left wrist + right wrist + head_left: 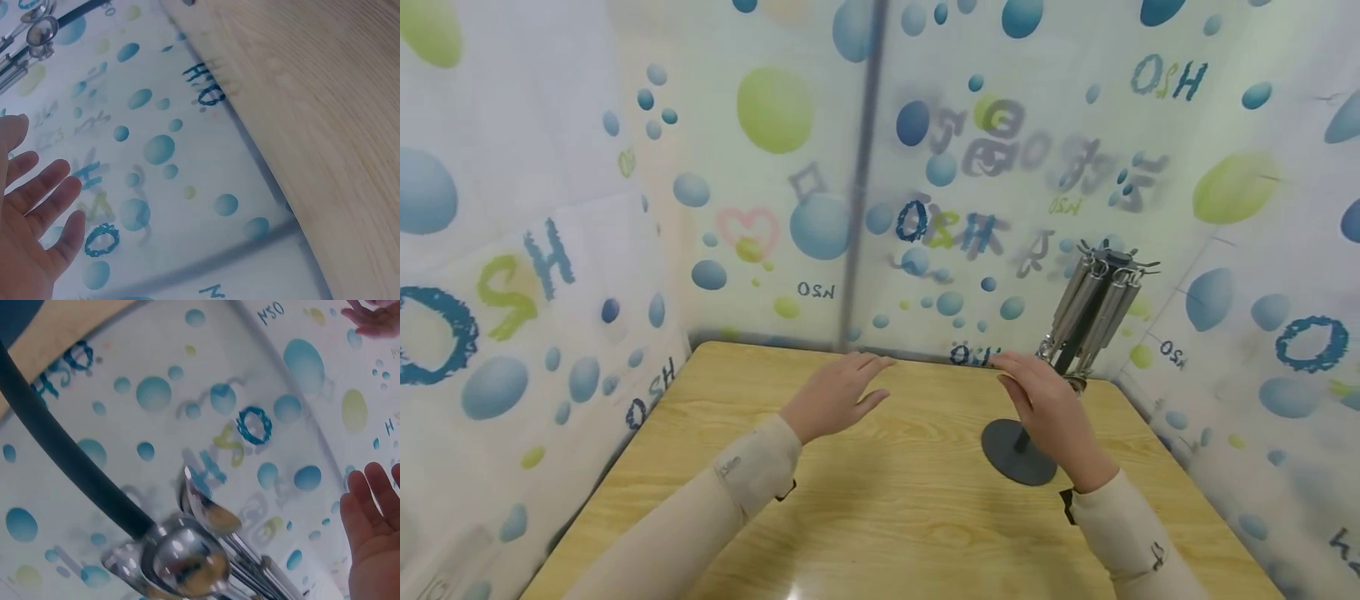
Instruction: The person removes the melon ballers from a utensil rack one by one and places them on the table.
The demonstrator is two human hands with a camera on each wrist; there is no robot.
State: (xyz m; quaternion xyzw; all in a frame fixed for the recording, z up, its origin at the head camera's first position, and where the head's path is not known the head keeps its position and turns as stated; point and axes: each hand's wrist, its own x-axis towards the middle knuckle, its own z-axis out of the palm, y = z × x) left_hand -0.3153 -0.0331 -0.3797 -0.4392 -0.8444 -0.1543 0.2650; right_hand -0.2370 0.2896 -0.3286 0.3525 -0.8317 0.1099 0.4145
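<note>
A dark utensil stand (1003,450) with a round base stands on the right side of the table. Metal kitchen utensils with long handles hang around its top, their handles (1108,312) upward; in the right wrist view, rounded, shiny ladle-like bowls (187,562) show beside the dark pole (69,450). My right hand (1056,412) is held up in front of the stand, overlapping its pole in the head view, with fingers extended and nothing held. To the left, my left hand (838,396) hovers over the table, fingers spread in the left wrist view, holding nothing.
The wooden table (910,517) reaches back to a pale curtain (925,308) printed with blue and green drops and lettering. Similar curtain panels close in the left and right sides. A dark vertical pole (861,183) shows at the back curtain.
</note>
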